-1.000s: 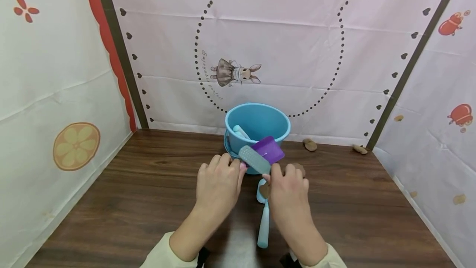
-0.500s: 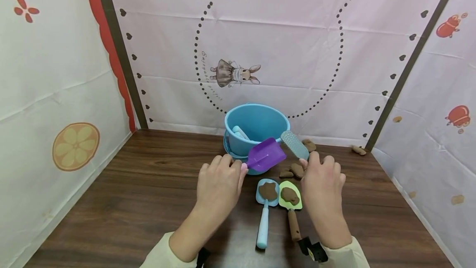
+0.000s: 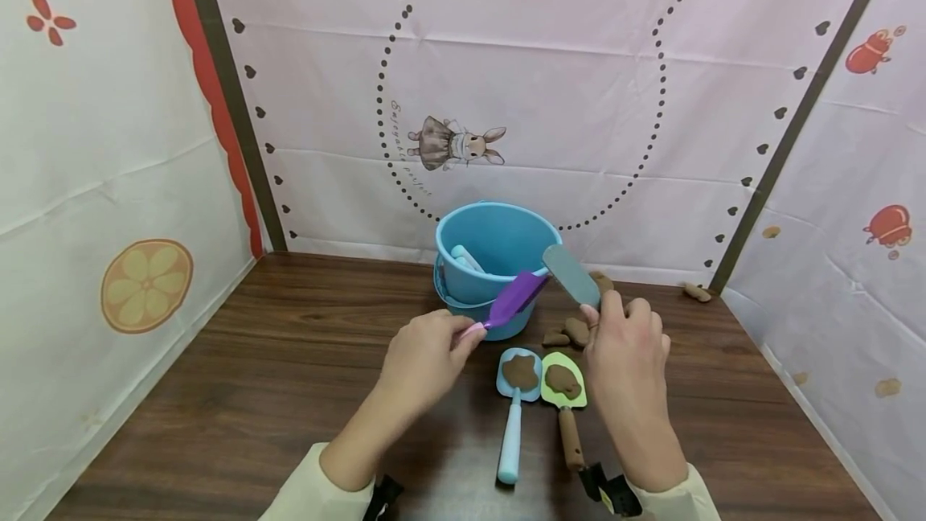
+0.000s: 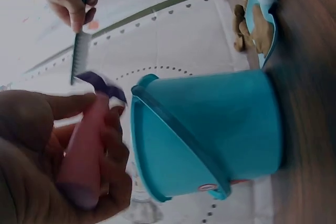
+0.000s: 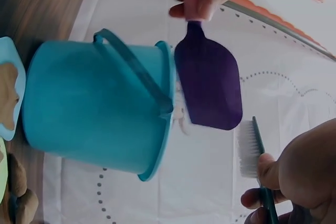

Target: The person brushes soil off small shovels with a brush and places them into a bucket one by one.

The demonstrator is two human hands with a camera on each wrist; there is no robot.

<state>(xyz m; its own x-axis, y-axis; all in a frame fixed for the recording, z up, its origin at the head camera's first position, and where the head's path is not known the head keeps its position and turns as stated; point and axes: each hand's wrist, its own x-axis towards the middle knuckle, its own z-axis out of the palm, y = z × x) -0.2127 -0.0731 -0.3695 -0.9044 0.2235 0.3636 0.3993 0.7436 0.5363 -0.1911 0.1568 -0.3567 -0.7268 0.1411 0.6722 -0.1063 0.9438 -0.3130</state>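
My left hand (image 3: 423,356) grips the pink handle of a purple toy shovel (image 3: 514,300), its blade tilted in front of the bucket's rim. In the right wrist view the shovel blade (image 5: 210,80) carries nothing on the face that shows. My right hand (image 3: 628,360) pinches the handle of a small brush (image 3: 571,273); white bristles (image 5: 248,150) show in the right wrist view. Brush and shovel blade are close together near the rim. A blue bucket (image 3: 466,289) stands upright behind them, with a light blue handle (image 3: 466,257) inside it.
A blue shovel (image 3: 510,445) and a green shovel (image 3: 570,434) lie in front of the bucket, each bearing a brown lump. Several brown stone-like lumps (image 3: 576,331) lie right of the bucket. Fabric walls (image 3: 347,207) enclose the wooden table (image 3: 311,344).
My right hand has moved right with the brush, uncovering the green shovel, and the brush has turned so its smooth back shows. My left hand has rolled the purple shovel onto its edge.
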